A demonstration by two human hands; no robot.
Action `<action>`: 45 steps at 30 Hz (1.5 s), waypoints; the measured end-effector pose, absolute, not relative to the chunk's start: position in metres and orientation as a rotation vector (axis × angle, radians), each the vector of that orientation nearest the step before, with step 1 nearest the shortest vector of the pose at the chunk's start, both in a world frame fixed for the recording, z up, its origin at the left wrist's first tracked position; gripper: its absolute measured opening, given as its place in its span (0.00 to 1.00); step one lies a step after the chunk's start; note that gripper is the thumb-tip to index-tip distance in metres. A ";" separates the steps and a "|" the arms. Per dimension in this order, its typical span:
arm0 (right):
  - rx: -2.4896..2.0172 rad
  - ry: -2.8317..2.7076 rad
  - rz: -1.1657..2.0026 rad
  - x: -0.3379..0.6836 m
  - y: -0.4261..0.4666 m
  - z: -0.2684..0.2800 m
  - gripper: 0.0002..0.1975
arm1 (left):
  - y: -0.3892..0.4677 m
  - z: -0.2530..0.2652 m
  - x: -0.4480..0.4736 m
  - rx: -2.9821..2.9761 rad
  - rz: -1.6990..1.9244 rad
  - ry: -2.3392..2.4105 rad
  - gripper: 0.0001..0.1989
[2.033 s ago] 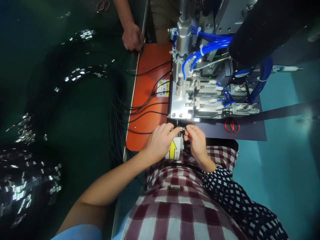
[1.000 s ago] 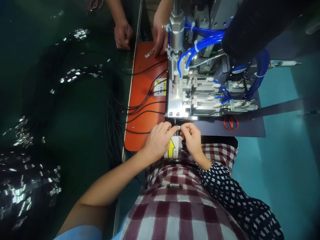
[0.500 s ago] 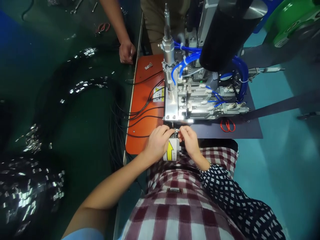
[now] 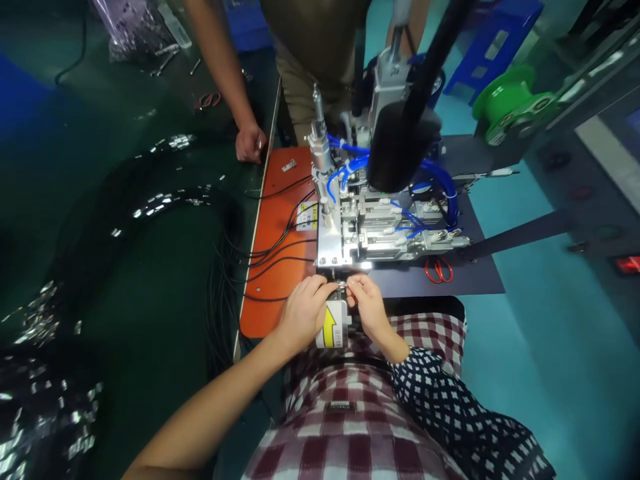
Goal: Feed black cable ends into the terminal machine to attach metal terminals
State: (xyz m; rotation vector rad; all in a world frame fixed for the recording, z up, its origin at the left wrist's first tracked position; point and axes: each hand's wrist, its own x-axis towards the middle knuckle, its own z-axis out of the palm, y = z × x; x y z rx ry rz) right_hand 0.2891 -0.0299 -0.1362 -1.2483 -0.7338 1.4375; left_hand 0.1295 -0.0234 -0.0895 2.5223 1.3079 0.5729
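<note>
My left hand is closed just in front of the machine, thumb and fingers pinched on the end of a black cable that comes in from the left. A small shiny metal connector shows between my two hands. From the other side, my right hand pinches the connector with its fingertips. Below them is a white plate with a yellow arrow. More black cables run over the orange board into the machine's left side.
Red-handled scissors lie on the dark board to the right. Bundled cables with shiny ends cover the table at left. Across from me stands another person, a fist at the table edge. A green spool and blue stool are behind.
The view has tilted up and shifted, so things sit lower and further left, and the stool shows. My hands stay together at the connector.
</note>
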 end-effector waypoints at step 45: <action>-1.429 -0.746 1.347 0.372 -0.064 -0.132 0.14 | -0.053 -0.019 0.005 2.688 -0.354 1.071 0.07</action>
